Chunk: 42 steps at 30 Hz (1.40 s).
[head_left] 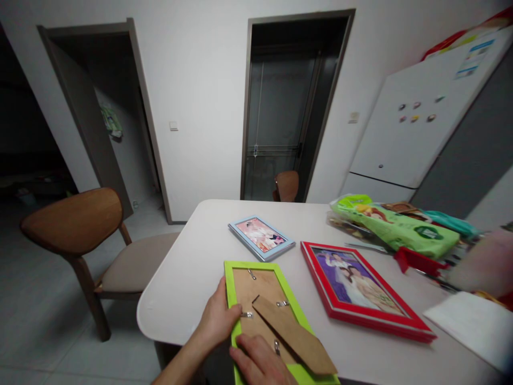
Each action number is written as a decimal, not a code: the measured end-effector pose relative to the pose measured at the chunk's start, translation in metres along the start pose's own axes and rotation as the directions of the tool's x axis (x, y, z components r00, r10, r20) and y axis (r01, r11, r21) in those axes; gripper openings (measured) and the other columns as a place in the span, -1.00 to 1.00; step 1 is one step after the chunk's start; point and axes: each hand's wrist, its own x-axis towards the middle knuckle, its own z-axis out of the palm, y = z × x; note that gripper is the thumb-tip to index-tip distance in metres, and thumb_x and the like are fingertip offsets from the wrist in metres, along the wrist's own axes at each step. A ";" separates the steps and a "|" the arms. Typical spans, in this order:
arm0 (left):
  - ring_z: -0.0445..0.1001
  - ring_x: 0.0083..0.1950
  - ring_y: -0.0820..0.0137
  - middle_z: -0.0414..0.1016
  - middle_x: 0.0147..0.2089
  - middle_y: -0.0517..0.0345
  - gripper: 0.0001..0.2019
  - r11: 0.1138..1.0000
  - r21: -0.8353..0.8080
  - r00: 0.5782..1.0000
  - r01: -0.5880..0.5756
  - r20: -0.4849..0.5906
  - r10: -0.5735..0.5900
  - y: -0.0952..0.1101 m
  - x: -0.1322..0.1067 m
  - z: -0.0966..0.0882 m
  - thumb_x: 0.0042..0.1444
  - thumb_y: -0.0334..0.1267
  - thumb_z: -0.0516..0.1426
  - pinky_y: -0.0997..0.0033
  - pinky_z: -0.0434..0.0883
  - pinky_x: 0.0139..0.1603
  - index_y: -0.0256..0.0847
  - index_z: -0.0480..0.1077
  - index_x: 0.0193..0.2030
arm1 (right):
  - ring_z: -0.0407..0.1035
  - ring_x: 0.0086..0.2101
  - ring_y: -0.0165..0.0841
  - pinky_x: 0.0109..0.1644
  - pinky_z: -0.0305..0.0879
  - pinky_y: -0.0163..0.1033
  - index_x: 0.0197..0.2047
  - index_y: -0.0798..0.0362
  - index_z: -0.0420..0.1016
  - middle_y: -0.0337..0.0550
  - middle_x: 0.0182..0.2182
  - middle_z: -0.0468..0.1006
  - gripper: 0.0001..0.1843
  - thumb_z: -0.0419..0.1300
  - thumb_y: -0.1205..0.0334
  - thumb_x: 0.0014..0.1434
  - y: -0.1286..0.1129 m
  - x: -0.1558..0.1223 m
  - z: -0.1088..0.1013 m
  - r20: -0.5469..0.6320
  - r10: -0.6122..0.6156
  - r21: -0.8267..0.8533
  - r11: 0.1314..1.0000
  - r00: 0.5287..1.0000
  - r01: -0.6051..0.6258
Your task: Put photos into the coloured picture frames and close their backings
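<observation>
A green picture frame (285,283) is held back side up at the near edge of the table, showing its brown backing board (256,280). Metal clips sit around the board, and a brown stand leg (296,334) lies slantwise over it. My left hand (218,316) grips the frame's left side, thumb on top near the left clip (247,315) and fingers partly hidden beneath. Bent over the lower left rim and board are the fingers of my right hand (262,359); its thumb is hidden. Nearby lie a blue-rimmed framed photo (260,235) and a red-rimmed framed photo (360,283), both face up.
On the white table's (184,256) right side are a green package (404,227), a red-handled tool (417,262) and white sheets (473,326). A wooden chair (76,224) stands to the left, another chair (287,184) behind the table. A fridge (401,139) is at the back right.
</observation>
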 end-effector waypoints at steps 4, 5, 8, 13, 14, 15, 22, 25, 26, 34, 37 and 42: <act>0.31 -0.04 0.28 0.29 0.02 -0.08 -0.40 0.956 0.291 0.995 -0.046 -0.076 0.071 -0.008 0.006 0.004 -0.13 -0.38 0.00 0.42 0.21 -0.05 -0.40 -0.03 0.13 | 0.33 -0.42 -0.36 -0.41 0.34 -0.32 -0.22 0.13 0.33 -0.01 -0.37 0.46 -0.77 -0.02 0.40 0.03 0.006 -0.002 0.013 0.047 -0.019 0.019 1.000 0.999 0.018; 0.26 0.01 0.26 0.25 0.05 -0.12 -0.39 0.951 0.308 0.994 -0.040 -0.088 0.070 -0.011 0.007 0.005 -0.12 -0.37 0.00 0.39 0.16 0.01 -0.44 -0.04 0.13 | 0.32 -0.40 -0.35 -0.40 0.34 -0.30 -0.20 0.13 0.32 0.00 -0.35 0.46 -0.75 0.00 0.39 0.01 0.006 -0.002 0.012 0.093 -0.018 0.045 0.999 0.995 0.014; 0.14 0.11 0.24 0.14 0.13 -0.14 -0.40 0.928 0.370 0.990 -0.045 -0.108 0.091 -0.017 0.007 0.009 -0.10 -0.37 -0.02 0.36 0.02 0.11 -0.47 -0.03 0.14 | 0.33 -0.31 -0.32 -0.30 0.34 -0.27 -0.14 0.11 0.31 0.01 -0.25 0.44 -0.65 0.06 0.29 -0.06 0.011 0.002 -0.001 0.231 0.008 0.172 0.984 0.973 -0.049; 0.06 0.17 0.28 0.09 0.17 -0.10 -0.43 0.909 0.412 0.990 -0.065 -0.088 0.111 -0.022 0.006 0.009 -0.06 -0.32 -0.05 0.37 -0.05 0.16 -0.47 -0.02 0.14 | 0.26 -0.13 -0.30 -0.06 0.22 -0.19 -0.10 0.06 0.35 0.00 -0.14 0.40 -0.66 -0.02 0.32 0.02 0.059 0.011 -0.039 0.336 0.340 0.127 0.908 0.878 -0.400; 0.04 0.18 0.28 0.07 0.18 -0.10 -0.42 0.905 0.419 0.990 -0.074 -0.076 0.116 -0.022 0.006 0.009 -0.06 -0.31 -0.04 0.36 -0.06 0.17 -0.47 -0.02 0.15 | 0.26 -0.12 -0.28 -0.05 0.20 -0.16 -0.13 0.08 0.37 0.02 -0.14 0.39 -0.67 -0.02 0.32 0.01 0.073 0.011 -0.043 0.358 0.432 0.062 0.874 0.828 -0.482; 0.01 0.19 0.28 0.04 0.19 -0.10 -0.40 0.900 0.428 0.991 -0.085 -0.061 0.123 -0.022 0.005 0.009 -0.07 -0.30 -0.03 0.35 -0.07 0.18 -0.48 -0.03 0.15 | 0.25 -0.12 -0.26 -0.04 0.18 -0.15 -0.16 0.11 0.40 0.04 -0.14 0.39 -0.68 0.00 0.32 -0.01 0.086 0.011 -0.045 0.384 0.499 0.002 0.841 0.777 -0.541; -0.06 0.22 0.26 -0.06 0.22 -0.11 -0.34 0.866 0.481 0.989 -0.140 0.017 0.150 -0.023 0.006 0.005 -0.14 -0.32 -0.01 0.31 -0.11 0.20 -0.50 -0.05 0.16 | 0.26 -0.23 -0.29 -0.14 0.15 -0.24 -0.39 0.08 0.50 -0.04 -0.29 0.42 -0.74 -0.02 0.31 -0.01 0.122 0.006 -0.029 0.436 0.596 -0.130 0.784 0.674 -0.608; -0.06 0.22 0.28 -0.05 0.22 -0.07 -0.34 0.867 0.479 0.988 -0.140 0.012 0.153 -0.023 0.007 0.005 -0.15 -0.33 -0.02 0.35 -0.11 0.20 -0.47 -0.03 0.16 | 0.24 -0.25 -0.28 -0.16 0.15 -0.24 -0.36 0.08 0.49 -0.04 -0.33 0.41 -0.73 -0.03 0.29 0.02 0.121 0.006 -0.027 0.423 0.590 -0.136 0.791 0.688 -0.596; -0.06 0.22 0.29 -0.05 0.22 -0.07 -0.34 0.866 0.481 0.988 -0.135 0.006 0.151 -0.024 0.007 0.005 -0.16 -0.33 -0.02 0.35 -0.12 0.20 -0.46 -0.03 0.16 | 0.24 -0.26 -0.28 -0.17 0.14 -0.24 -0.35 0.07 0.49 -0.04 -0.33 0.41 -0.73 -0.03 0.28 0.02 0.120 0.007 -0.027 0.422 0.587 -0.135 0.794 0.691 -0.592; -0.06 0.22 0.31 -0.05 0.22 -0.05 -0.35 0.850 0.507 0.986 -0.142 -0.004 0.167 -0.026 0.006 0.007 -0.15 -0.33 -0.03 0.37 -0.12 0.20 -0.45 -0.03 0.16 | 0.24 -0.27 -0.35 -0.15 0.11 -0.33 -0.33 0.08 0.47 -0.10 -0.34 0.44 -0.72 -0.07 0.31 0.06 0.114 0.037 -0.002 0.394 0.533 -0.059 0.827 0.749 -0.558; -0.05 0.21 0.30 -0.04 0.22 -0.08 -0.36 0.846 0.514 0.987 -0.141 0.001 0.164 -0.025 0.007 0.006 -0.15 -0.32 -0.03 0.35 -0.10 0.20 -0.47 -0.03 0.15 | 0.24 -0.33 -0.35 -0.19 0.10 -0.31 -0.40 0.10 0.47 -0.10 -0.42 0.42 -0.72 -0.07 0.31 0.06 0.118 0.050 0.019 0.382 0.559 -0.087 0.814 0.736 -0.574; -0.05 0.21 0.29 -0.05 0.22 -0.09 -0.35 0.848 0.506 0.985 -0.158 0.017 0.173 -0.025 0.007 0.006 -0.15 -0.33 -0.02 0.32 -0.10 0.20 -0.47 -0.02 0.15 | 0.21 -0.29 -0.34 -0.19 0.07 -0.28 -0.34 0.10 0.48 -0.08 -0.37 0.39 -0.71 -0.07 0.28 0.07 0.123 0.051 0.033 0.358 0.568 -0.104 0.813 0.741 -0.573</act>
